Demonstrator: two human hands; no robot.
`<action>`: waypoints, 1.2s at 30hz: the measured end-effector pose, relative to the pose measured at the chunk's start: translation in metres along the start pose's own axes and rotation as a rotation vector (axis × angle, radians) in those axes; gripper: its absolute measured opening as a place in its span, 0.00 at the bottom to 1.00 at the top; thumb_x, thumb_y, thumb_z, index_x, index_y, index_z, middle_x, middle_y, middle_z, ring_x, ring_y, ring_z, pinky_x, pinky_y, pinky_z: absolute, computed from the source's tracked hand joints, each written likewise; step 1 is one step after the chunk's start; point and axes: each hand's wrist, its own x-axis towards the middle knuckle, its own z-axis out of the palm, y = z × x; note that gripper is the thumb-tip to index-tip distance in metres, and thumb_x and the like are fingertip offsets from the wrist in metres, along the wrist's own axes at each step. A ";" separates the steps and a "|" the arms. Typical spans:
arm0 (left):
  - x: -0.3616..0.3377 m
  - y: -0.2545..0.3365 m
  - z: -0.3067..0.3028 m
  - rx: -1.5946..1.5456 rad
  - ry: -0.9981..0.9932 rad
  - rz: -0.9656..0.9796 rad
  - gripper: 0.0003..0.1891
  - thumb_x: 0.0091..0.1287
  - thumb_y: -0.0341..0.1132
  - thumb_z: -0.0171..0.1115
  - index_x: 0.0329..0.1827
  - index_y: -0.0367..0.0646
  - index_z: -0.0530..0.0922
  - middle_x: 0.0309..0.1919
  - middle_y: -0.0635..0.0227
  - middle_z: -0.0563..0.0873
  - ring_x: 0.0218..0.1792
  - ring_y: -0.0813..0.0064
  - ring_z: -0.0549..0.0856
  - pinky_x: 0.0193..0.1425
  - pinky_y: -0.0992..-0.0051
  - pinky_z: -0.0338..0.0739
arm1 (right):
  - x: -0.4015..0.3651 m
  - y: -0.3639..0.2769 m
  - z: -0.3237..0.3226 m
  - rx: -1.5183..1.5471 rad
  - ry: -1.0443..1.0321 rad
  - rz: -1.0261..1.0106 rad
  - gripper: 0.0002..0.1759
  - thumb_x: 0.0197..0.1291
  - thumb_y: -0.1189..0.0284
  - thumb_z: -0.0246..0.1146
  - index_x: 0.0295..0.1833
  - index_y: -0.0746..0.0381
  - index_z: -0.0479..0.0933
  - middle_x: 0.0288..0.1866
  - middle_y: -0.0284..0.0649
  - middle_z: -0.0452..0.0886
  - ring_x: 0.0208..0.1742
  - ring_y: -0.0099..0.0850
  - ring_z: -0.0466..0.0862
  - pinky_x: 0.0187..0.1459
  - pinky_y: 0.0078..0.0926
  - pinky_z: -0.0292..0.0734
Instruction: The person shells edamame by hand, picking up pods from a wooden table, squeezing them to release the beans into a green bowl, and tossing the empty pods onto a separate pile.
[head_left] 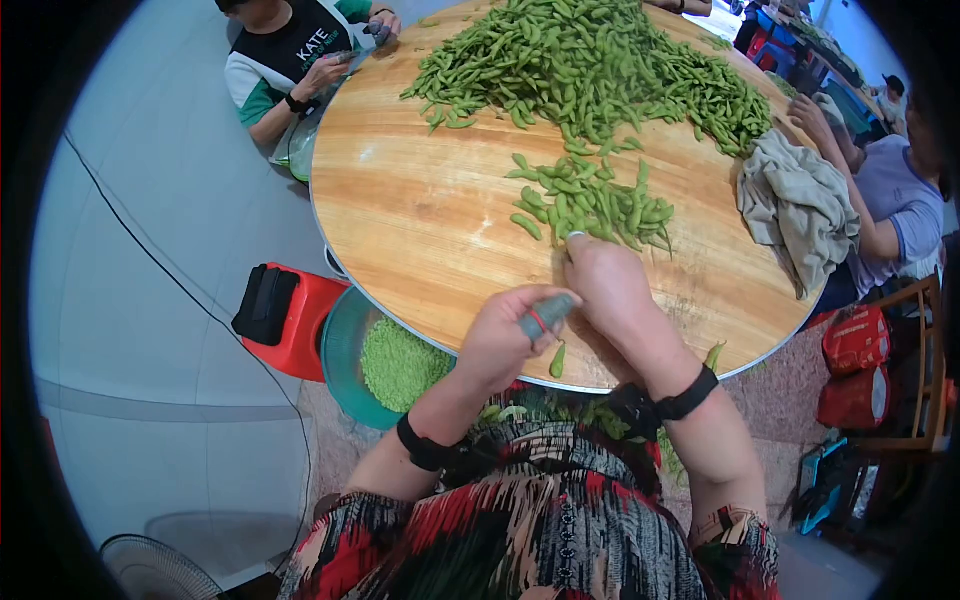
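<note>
- Here is the left hand [500,340], fingers curled inward; whether anything is pinched there, I cannot tell.
- On that hand, one digit wears a grey-green cover [540,319] with a red band, its tip pointing towards the right hand [610,280].
- And the right hand! Back turned up, fingers bent down and mostly hidden at the near edge of the small pile of pods [590,195]; what it grasps, if anything, I cannot tell.
- That small pile lies just beyond the right hand, on the round wooden table [400,200].
- Farther out past both hands, the large heap of pods [560,60] rises.
- Between the hands and the near rim, a single pod [557,360].
- Down to the left of the left hand, below the table edge, a teal tub [341,360] with shelled green beans [400,362] in it; a red container [283,325] sits just beside.
- Out to the right of the right hand, a crumpled cloth [795,195] at the edge, near a person in lavender [895,185].
- Far left beyond the left hand, a person in a black top [290,55].
</note>
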 end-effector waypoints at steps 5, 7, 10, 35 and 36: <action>0.009 -0.005 0.001 -0.263 0.194 0.115 0.18 0.62 0.22 0.53 0.57 0.35 0.71 0.33 0.70 0.77 0.25 0.88 0.71 0.22 0.90 0.59 | -0.026 0.001 -0.022 0.456 0.107 0.123 0.12 0.53 0.70 0.61 0.29 0.69 0.71 0.21 0.50 0.76 0.23 0.41 0.78 0.27 0.36 0.70; 0.012 -0.009 0.002 -0.300 0.170 0.123 0.17 0.62 0.21 0.53 0.55 0.36 0.72 0.35 0.69 0.78 0.25 0.87 0.72 0.22 0.90 0.60 | -0.040 0.001 -0.021 0.804 -0.078 0.316 0.12 0.55 0.69 0.62 0.30 0.67 0.71 0.17 0.39 0.73 0.20 0.26 0.73 0.24 0.27 0.67; 0.014 -0.010 0.011 -0.327 0.205 0.146 0.15 0.60 0.20 0.53 0.50 0.36 0.74 0.35 0.69 0.80 0.25 0.88 0.71 0.23 0.90 0.59 | -0.049 -0.006 -0.027 1.109 -0.130 0.440 0.12 0.60 0.67 0.59 0.29 0.64 0.72 0.18 0.30 0.71 0.21 0.16 0.67 0.22 0.18 0.62; 0.009 -0.003 0.017 -0.214 0.027 0.210 0.07 0.63 0.26 0.57 0.43 0.41 0.75 0.36 0.72 0.79 0.35 0.84 0.78 0.31 0.86 0.71 | -0.070 -0.015 -0.038 1.953 -0.421 0.626 0.07 0.67 0.71 0.49 0.39 0.62 0.70 0.23 0.30 0.72 0.14 0.13 0.59 0.16 0.10 0.53; 0.009 -0.006 0.015 -0.213 0.026 0.209 0.07 0.63 0.26 0.57 0.43 0.41 0.75 0.36 0.72 0.79 0.35 0.84 0.78 0.31 0.86 0.71 | -0.070 -0.015 -0.029 1.650 -0.273 0.511 0.07 0.67 0.71 0.51 0.38 0.62 0.71 0.22 0.29 0.72 0.14 0.13 0.60 0.16 0.10 0.53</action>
